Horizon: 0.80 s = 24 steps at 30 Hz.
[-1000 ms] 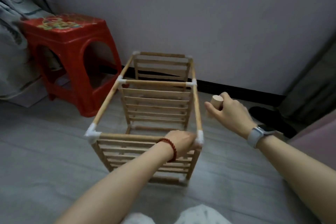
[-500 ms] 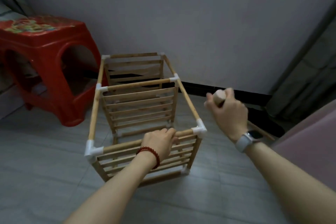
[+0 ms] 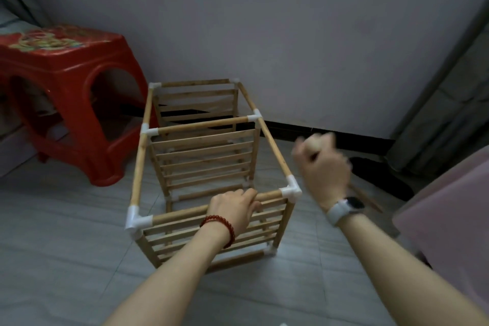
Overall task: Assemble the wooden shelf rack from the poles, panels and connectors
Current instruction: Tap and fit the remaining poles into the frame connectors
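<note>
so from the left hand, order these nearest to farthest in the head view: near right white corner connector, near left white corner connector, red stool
1. Near right corner connector, just right of the left hand.
2. Near left corner connector, at the same pole's other end.
3. Red stool, far left, beyond the rack.

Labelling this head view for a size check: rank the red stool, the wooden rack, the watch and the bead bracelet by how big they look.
1. wooden rack
2. red stool, partly cut off at the frame edge
3. watch
4. bead bracelet, close to the watch; unsure.
</note>
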Tool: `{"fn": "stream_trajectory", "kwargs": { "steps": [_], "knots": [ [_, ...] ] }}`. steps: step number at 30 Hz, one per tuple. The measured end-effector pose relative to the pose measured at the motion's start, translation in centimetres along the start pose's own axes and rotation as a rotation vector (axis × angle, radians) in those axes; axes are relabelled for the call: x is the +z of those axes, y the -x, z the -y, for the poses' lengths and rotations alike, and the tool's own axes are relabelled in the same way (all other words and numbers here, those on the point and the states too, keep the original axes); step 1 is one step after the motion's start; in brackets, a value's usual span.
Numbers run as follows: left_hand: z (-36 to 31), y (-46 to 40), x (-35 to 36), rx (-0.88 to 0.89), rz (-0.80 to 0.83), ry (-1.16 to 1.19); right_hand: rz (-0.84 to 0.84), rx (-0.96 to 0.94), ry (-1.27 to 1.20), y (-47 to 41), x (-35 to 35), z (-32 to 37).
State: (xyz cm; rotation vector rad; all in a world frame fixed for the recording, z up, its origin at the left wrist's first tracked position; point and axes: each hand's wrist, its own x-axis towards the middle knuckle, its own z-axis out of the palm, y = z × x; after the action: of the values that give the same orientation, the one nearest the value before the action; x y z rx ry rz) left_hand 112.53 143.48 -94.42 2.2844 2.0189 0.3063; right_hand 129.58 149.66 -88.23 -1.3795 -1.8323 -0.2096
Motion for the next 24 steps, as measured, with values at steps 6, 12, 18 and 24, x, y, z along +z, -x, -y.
{"fn": "stream_trajectory", "kwargs": {
  "steps": [6,12,18,24],
  "knots": [
    [2.8,1.4,-1.4,-0.044,0.144,0.106,0.379,-0.125,0.216,1.8,1.2,-1.0],
    [14.8,7.3,-3.8,-0.401,0.034,0.191,0.858,0.03,-0.389,3.7,2.0,5.5],
    [15.0,9.7,-3.5,-0.433,-0.028,0.342,0.854,0.058,-0.384,6.2,4.4,8.1],
    [13.0,11.2,-4.2,-0.126,0.135,0.237,0.758,0.043,-0.271,6.9,4.1,4.1]
  ]
}}
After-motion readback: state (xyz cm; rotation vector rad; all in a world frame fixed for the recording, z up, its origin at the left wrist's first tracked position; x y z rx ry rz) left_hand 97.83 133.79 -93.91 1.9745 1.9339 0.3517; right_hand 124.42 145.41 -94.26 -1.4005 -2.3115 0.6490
